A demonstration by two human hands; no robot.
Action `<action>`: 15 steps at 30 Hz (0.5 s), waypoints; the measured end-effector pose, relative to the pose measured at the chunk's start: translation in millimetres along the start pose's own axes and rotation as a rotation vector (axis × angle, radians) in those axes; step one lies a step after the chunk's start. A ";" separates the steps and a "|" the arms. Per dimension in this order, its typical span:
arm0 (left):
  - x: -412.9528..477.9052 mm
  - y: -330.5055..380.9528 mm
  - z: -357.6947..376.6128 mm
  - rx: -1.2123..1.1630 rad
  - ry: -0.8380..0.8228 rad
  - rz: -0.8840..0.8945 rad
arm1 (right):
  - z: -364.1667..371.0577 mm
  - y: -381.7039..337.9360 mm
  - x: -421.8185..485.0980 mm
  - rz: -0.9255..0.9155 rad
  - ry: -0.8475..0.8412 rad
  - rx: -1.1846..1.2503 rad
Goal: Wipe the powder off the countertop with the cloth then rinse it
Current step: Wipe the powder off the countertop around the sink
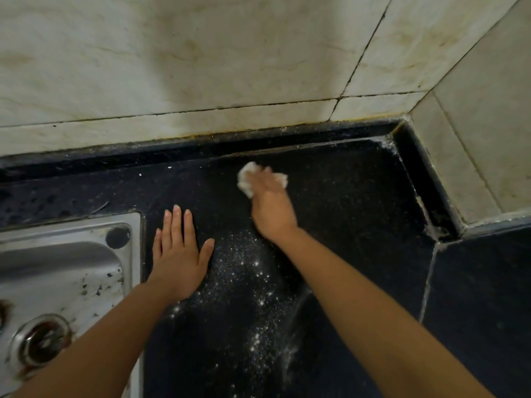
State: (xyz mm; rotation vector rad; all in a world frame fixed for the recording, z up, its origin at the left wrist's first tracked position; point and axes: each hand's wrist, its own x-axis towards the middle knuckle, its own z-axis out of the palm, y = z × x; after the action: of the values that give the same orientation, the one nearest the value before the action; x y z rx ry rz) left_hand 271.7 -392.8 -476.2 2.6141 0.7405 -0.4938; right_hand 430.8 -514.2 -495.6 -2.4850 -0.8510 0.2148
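Observation:
A crumpled white cloth (247, 179) lies pressed on the black countertop (359, 202) near the back wall, under my right hand (271, 208), which grips it from above. White powder (253, 282) is scattered in a band down the middle of the counter, between my two forearms. My left hand (178, 254) rests flat on the counter with fingers spread, holding nothing, just right of the sink edge. More powder (388, 142) lines the back right corner.
A steel sink (57, 259) with a drain (40, 343) sits at the left, its rim beside my left hand. Tiled walls (201, 67) close the counter at the back and right. A seam (428, 285) splits the counter at the right.

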 end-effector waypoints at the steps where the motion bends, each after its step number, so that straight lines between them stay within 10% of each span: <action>1: 0.5 0.1 0.4 0.001 0.001 -0.002 | 2.2 -6.7 -7.1 -0.105 -0.073 0.039; 6: 1.2 -2.4 1.0 0.004 0.009 0.008 | -42.5 41.7 -8.2 -0.304 -0.238 0.004; 15: 0.7 -2.5 1.6 0.008 0.018 0.015 | -109.9 156.3 -49.6 0.656 0.255 -0.114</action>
State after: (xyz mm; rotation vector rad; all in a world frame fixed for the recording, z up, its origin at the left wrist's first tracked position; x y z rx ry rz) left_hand 270.5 -391.2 -478.5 2.6328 0.7255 -0.4711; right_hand 507.6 -695.4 -480.7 -2.7427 0.0757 0.0647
